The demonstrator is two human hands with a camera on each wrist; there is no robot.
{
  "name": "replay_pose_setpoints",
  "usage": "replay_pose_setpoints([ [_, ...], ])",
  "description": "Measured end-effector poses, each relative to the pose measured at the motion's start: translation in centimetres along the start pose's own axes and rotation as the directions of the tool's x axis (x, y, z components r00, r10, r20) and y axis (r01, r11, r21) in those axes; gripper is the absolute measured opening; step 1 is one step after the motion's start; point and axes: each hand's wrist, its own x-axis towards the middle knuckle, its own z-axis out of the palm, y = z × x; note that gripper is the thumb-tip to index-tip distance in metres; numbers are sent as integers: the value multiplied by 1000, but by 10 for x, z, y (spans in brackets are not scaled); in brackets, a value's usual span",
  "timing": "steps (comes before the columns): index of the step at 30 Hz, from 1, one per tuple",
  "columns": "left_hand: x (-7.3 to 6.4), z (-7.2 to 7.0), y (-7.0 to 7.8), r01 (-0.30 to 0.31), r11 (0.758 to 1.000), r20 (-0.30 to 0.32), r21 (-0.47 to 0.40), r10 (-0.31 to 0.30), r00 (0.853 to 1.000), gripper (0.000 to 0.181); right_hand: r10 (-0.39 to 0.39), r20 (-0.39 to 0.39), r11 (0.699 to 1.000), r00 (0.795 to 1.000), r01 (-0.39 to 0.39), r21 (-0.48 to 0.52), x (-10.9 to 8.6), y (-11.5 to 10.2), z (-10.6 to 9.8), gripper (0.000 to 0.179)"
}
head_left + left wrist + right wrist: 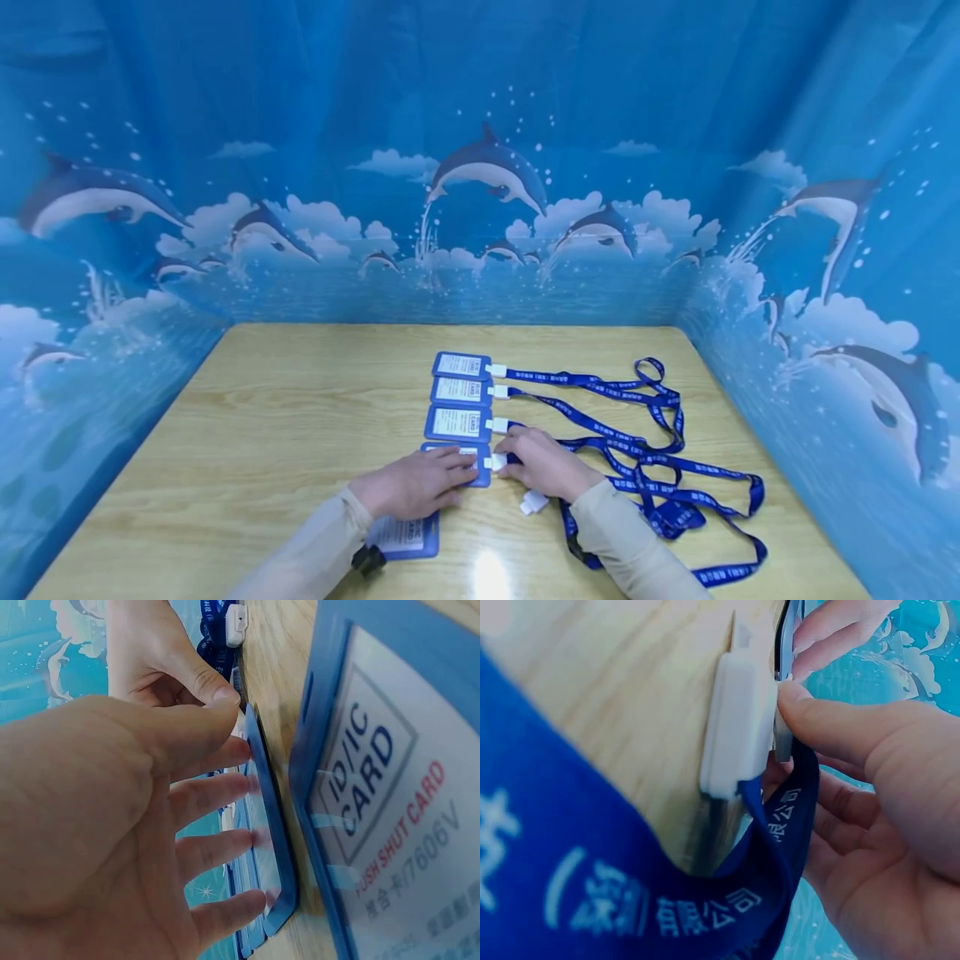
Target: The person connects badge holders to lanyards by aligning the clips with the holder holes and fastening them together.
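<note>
In the head view, my left hand [416, 485] lies with its fingers extended on the nearest blue badge holder [483, 477] of a column. My right hand [549, 463] pinches the white lanyard clip [495, 462] at that holder's right end. The left wrist view shows the left fingertips [259, 901] touching the holder's face, the thumb beside the right thumb. A separate white clip [739, 724] on a blue lanyard [630, 877] stands close to the right hand in the right wrist view. Another badge holder [427, 546] lies partly under the left forearm.
Farther back, several badge holders [459, 422] lie in a column, with clips at their right ends. Their blue lanyards [600, 385] run rightward and overlap in loops on the wooden table [300, 400]. A dolphin-print curtain [480, 283] surrounds the table's back and sides.
</note>
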Motion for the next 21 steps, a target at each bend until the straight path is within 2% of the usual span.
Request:
replay_pose_setpoints([
  [5,2,0,2,3,999,-20,33,-2,1000,50,18,-1,1000,1000,-18,16,-1,1,-3,35],
  [14,1,2,2,-24,997,-77,74,30,997,47,2,-136,1000,991,1,27,-13,-3,-26,33],
  [21,0,-1,3,-19,997,-95,72,26,995,50,10,-151,999,988,-3,46,-23,-12,-40,35],
])
